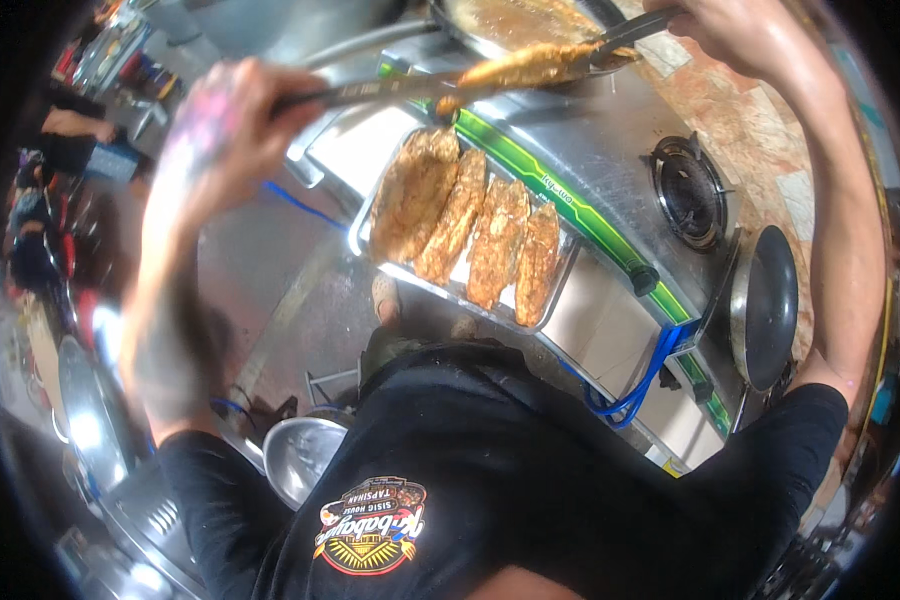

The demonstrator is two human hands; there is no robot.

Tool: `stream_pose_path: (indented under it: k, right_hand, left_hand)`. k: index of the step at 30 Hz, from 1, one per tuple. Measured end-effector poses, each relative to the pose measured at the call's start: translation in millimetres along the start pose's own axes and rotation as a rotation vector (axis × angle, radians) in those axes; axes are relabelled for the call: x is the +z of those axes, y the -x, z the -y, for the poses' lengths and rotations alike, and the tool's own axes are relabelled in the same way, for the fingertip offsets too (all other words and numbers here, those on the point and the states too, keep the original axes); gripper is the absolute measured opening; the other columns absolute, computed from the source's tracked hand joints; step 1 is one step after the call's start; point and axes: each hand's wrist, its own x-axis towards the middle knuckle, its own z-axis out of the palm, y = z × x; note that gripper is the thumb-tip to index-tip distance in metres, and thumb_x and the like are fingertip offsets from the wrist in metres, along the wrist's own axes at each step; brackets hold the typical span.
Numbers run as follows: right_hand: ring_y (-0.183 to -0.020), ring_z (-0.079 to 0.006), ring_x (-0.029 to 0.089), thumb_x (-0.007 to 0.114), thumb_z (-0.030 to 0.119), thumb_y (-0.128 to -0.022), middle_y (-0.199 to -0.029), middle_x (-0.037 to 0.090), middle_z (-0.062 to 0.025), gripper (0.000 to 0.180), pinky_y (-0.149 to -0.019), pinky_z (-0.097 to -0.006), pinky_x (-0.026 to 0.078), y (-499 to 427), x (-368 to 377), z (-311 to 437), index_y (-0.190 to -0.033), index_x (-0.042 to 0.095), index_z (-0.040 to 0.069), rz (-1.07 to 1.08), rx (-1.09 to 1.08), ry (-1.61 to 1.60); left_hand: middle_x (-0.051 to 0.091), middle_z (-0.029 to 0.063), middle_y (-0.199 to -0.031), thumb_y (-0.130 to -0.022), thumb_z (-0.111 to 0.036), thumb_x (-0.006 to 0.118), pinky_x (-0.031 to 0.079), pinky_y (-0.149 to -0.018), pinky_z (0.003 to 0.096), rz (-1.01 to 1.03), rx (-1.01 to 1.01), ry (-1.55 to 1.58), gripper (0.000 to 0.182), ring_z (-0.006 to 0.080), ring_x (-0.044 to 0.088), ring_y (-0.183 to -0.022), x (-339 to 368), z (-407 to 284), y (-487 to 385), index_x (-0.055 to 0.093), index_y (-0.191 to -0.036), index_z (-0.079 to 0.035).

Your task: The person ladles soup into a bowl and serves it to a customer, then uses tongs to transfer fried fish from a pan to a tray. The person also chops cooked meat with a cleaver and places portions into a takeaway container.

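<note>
My left hand (262,112) is blurred and closed around the handle of a long dark cooking utensil (390,88). At the top right, my right hand (720,34) grips a second dark utensil (637,28). A golden-brown fried piece, apparently fish (529,64), is supported between the two tools, above the stove's front edge. Just beyond it is a frying pan (461,34) with bubbling oil and more frying food, cut off by the frame. Below the utensils, a rectangular metal tray (457,296) carries several browned fried pieces (499,240) side by side.
A steel gas stove (570,142) with a green front strip has a bare burner (688,191) at right. Another frying pan (769,307) stands tilted beside it. Blue hose (630,409) hangs below. A metal bowl (304,454) is at lower left. Another person's arm (79,124) shows far left.
</note>
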Motion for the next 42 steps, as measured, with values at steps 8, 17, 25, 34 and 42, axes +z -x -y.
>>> stream_pose_path:
  k: [8, 17, 25, 34, 42]
  right_hand:
    - [-0.082, -0.0287, 0.069, 0.065, 0.016, -0.084, -0.087, 0.072, -0.0116, 0.02, -0.076, -0.0426, 0.055, -20, 71, 75, -0.102, 0.073, 0.013, -0.116, -0.545, -0.119]
    - [-0.087, -0.0294, 0.069, 0.066, 0.018, -0.086, -0.092, 0.073, -0.0113, 0.024, -0.08, -0.0445, 0.055, -75, 127, 139, -0.11, 0.07, 0.015, 0.007, -0.524, -0.017]
    - [-0.091, -0.0301, 0.069, 0.067, 0.019, -0.088, -0.096, 0.073, -0.011, 0.029, -0.084, -0.0461, 0.055, -49, 98, 10, -0.117, 0.068, 0.017, -0.087, -0.062, -0.228]
    - [-0.096, -0.0309, 0.069, 0.068, 0.021, -0.091, -0.101, 0.073, -0.0107, 0.035, -0.088, -0.048, 0.055, -39, 148, -45, -0.125, 0.065, 0.019, 0.167, 0.506, -0.101]
    - [-0.093, -0.0323, 0.07, 0.06, 0.005, -0.088, -0.106, 0.067, -0.0135, 0.031, -0.077, -0.0456, 0.058, -52, 215, -22, -0.117, 0.065, 0.011, 0.137, 0.592, -0.06]
  left_hand:
    - [0.074, 0.0162, -0.094, -0.088, -0.026, 0.071, 0.053, -0.078, 0.0402, 0.404, -0.336, 0.545, 0.034, 0.028, 0.069, -0.083, 66, -73, 139, 0.073, -0.112, -0.003]
    - [0.067, 0.0049, -0.079, -0.091, -0.036, 0.068, 0.049, -0.066, 0.0324, 0.769, -0.793, 1.026, 0.045, 0.0153, 0.061, -0.073, 103, -47, 164, 0.069, -0.118, 0.0]
    - [0.07, 0.023, -0.11, -0.091, -0.042, 0.065, 0.051, -0.093, 0.0432, 0.512, -0.609, 0.444, 0.055, 0.0337, 0.067, -0.104, -9, -35, 159, 0.065, -0.122, 0.003]
    - [0.065, 0.0086, -0.097, -0.087, -0.025, 0.074, 0.055, -0.079, 0.0415, -0.126, 0.073, 0.056, 0.037, 0.0277, 0.068, -0.091, 38, 42, -97, 0.067, -0.122, -0.015]
    - [0.063, 0.0055, -0.112, -0.095, -0.02, 0.059, 0.061, -0.078, 0.0405, -0.11, 0.34, -0.283, 0.033, 0.0258, 0.07, -0.094, 128, 53, -282, 0.063, -0.128, -0.02]
